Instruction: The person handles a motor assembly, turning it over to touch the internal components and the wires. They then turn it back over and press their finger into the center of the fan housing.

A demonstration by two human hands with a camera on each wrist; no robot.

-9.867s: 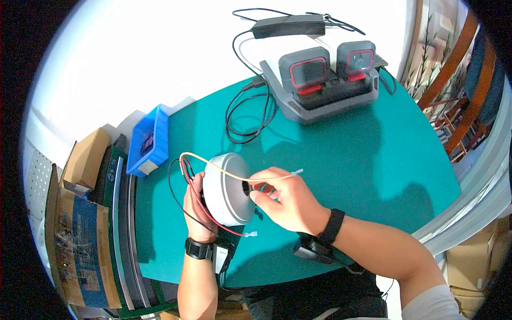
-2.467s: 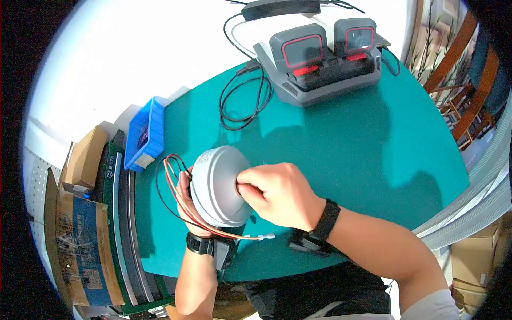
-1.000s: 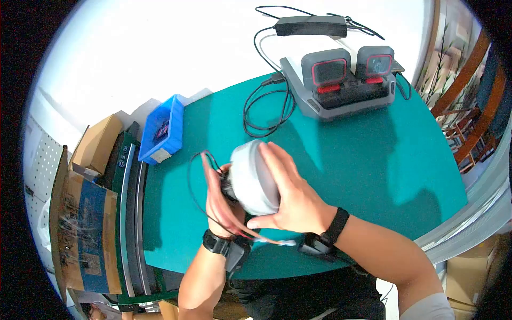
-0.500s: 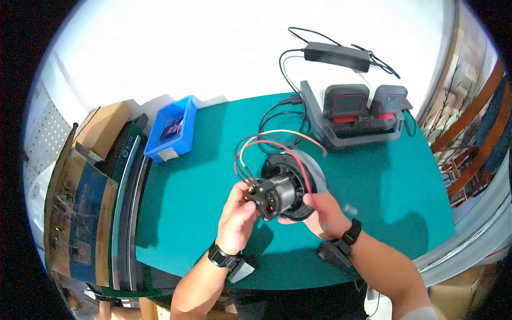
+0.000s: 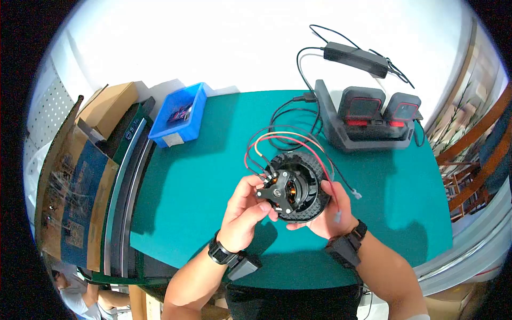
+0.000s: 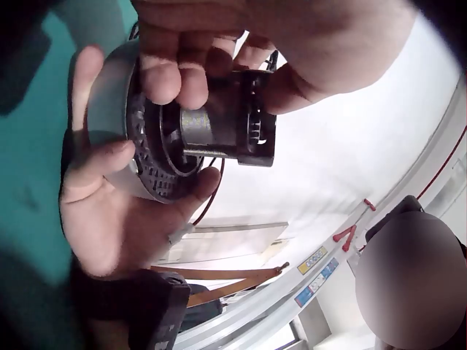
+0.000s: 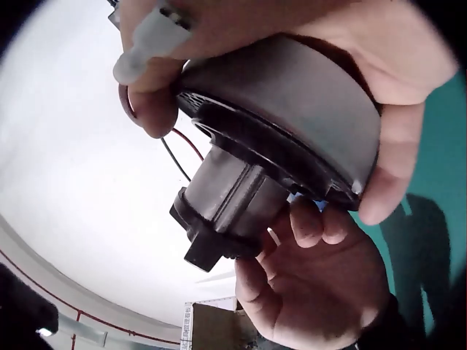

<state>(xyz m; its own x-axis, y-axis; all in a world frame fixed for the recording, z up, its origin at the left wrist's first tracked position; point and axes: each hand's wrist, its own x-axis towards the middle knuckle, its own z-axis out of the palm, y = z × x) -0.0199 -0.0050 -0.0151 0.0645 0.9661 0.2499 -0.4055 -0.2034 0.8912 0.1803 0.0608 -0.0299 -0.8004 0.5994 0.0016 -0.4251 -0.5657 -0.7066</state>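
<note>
Both hands hold a blower motor (image 5: 280, 193) over the green table, its three-armed black bracket and copper windings facing the head camera. My left hand (image 5: 242, 213) grips the bracket end, thumb on the near side. Around the wide round housing curls my right hand (image 5: 336, 210), its thumb at the rim. The smooth grey cover (image 7: 292, 109) shows in the right wrist view, and the ribbed motor body (image 6: 208, 124) in the left wrist view. Red, yellow and black wires (image 5: 298, 143) loop over the top, and a clear-sleeved connector (image 5: 356, 194) dangles by the right hand.
A blue bin (image 5: 178, 114) with small parts sits at the back left. A grey dock (image 5: 368, 140) with two camera-like devices stands back right, beside a coiled black cable (image 5: 277, 114) and power adapter (image 5: 356, 58). Cardboard boxes (image 5: 80, 192) line the left; another person (image 5: 80, 298) shows lower left.
Earlier the right fingers worked at the centre of the grey cover. The right hand then took the housing, and the motor turned over so its bracket side faces up; the left hand now grips the bracket.
</note>
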